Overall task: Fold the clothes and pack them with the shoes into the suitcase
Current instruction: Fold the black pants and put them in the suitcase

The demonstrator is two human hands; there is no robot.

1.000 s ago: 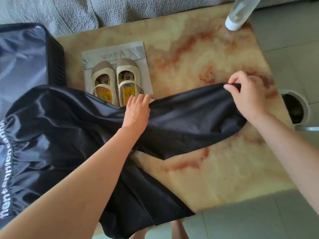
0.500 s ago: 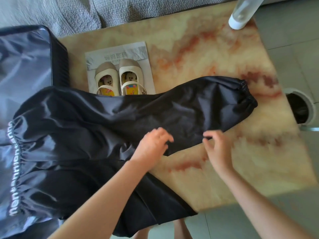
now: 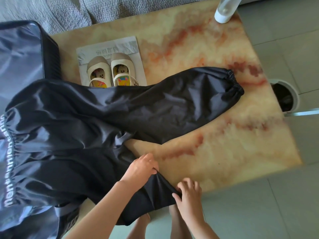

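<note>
As left hand point(image 3: 140, 170) and right hand point(image 3: 188, 198) both pinched the near leg point(image 3: 156, 193) of the black trousers point(image 3: 82, 128), laying it squarely over the other seemed advisable.

Your left hand point(image 3: 139, 168) grips the near leg of the black trousers point(image 3: 103, 126) at 6 o'clock, and your right hand point(image 3: 188, 199), just beside it, pinches that leg's edge. The other leg lies across the table point(image 3: 224, 126) toward 3 o'clock, overlapping the heels of the shoes point(image 3: 110, 71) at 11 o'clock. The waistband drapes over the suitcase point(image 3: 20, 54) at 9 o'clock.
</note>
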